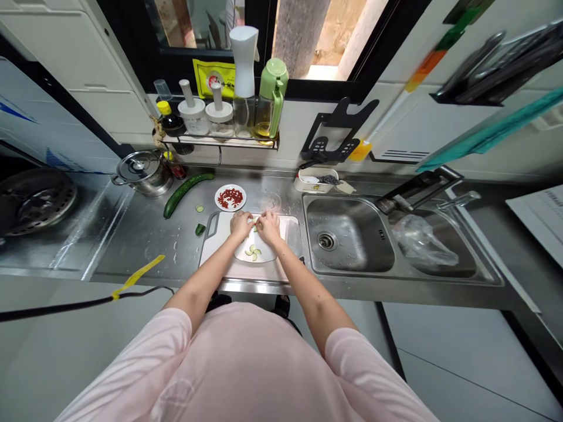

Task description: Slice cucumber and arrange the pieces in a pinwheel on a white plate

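Observation:
Both hands meet over the far part of a white plate [264, 253], which lies on a cutting board [224, 225]. My left hand [241, 225] and my right hand [268, 226] have their fingertips pinched around pale green cucumber slices [255, 223], partly hidden by the fingers. Nearer me on the plate, several cucumber slices [253, 252] form a pinwheel. Just behind the board sits a small white dish [230, 198] of chopped red pieces. To the left lie a long cucumber [185, 192], a cut cucumber end [200, 229] and a round slice [199, 208].
A sink [352, 234] is on the right, with a plastic bag [422, 240] in its second basin. A lidded pot [144, 172] stands at the back left. Above, a rack [220, 140] holds bottles and jars. A cleaver-shaped dark blade [294, 234] seems to lie on the board's right side.

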Motion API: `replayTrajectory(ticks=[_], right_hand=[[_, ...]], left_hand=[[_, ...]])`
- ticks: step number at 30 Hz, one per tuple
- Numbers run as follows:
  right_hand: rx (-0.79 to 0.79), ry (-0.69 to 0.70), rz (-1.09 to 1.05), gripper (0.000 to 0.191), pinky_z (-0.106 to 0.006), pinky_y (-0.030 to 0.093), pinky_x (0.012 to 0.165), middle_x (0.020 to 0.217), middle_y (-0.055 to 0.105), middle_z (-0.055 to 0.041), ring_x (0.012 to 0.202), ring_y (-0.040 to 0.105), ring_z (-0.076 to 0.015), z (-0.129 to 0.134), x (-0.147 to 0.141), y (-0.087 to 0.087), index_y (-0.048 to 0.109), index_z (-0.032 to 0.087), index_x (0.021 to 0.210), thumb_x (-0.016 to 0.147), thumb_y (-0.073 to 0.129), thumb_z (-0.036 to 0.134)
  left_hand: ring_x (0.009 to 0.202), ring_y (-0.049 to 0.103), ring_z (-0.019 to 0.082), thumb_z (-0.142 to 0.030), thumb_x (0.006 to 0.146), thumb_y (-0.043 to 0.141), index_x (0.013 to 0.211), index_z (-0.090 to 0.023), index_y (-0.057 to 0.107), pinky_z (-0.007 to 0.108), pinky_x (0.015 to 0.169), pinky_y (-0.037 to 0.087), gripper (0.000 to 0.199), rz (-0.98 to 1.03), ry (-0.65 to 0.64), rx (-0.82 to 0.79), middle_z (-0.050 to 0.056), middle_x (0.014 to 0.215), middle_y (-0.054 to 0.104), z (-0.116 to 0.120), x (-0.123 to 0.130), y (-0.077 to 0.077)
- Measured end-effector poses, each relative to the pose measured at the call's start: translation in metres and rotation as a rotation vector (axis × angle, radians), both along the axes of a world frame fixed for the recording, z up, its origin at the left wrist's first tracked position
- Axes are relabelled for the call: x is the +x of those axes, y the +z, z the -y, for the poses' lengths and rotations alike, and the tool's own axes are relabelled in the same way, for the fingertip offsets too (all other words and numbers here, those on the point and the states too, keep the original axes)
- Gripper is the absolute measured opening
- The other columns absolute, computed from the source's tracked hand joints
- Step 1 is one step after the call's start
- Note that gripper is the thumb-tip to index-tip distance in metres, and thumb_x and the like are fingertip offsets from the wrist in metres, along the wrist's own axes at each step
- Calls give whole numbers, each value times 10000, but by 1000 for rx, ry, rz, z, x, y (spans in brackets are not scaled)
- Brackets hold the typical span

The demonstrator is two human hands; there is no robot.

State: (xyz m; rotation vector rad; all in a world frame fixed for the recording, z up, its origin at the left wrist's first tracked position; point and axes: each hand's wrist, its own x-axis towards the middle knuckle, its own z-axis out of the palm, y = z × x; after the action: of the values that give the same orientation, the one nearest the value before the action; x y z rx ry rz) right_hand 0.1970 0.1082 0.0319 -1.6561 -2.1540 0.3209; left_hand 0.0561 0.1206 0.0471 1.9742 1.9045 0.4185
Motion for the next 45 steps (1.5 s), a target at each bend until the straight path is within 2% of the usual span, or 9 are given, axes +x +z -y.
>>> replayTrajectory(ticks=[14,20,29,45], right_hand=[[43,-11,-26,80,-368,267,897,1068,478,-81,1038,326,-244,0,2,-5,629,209,826,799,563,246],[57,-23,-36,133,-376,271,902,1070,484,-87,1049,329,-253,-1,5,-4,626,206,839,832,528,296],[78,-27,-10,96,-366,292,879,1047,487,-82,1031,345,-251,-2,3,-5,618,209,801,809,564,289],[22,-27,6,98,-370,289,885,1058,479,-85,1037,329,-248,-2,1,-2,626,209,822,812,553,275]], left_hand=[[1004,491,224,-364,784,606,954,-247,633,311,840,381,209,-19,12,6,59,1003,583,0,1,-3],[993,491,228,-372,788,592,970,-247,627,319,831,378,224,-3,-11,10,63,1010,583,-1,0,-5],[1007,481,223,-349,789,582,979,-249,623,315,843,368,218,-23,3,3,57,1015,579,1,1,-3],[1015,488,229,-340,793,578,978,-247,627,329,848,375,212,-23,1,10,66,1030,580,2,2,-1]])
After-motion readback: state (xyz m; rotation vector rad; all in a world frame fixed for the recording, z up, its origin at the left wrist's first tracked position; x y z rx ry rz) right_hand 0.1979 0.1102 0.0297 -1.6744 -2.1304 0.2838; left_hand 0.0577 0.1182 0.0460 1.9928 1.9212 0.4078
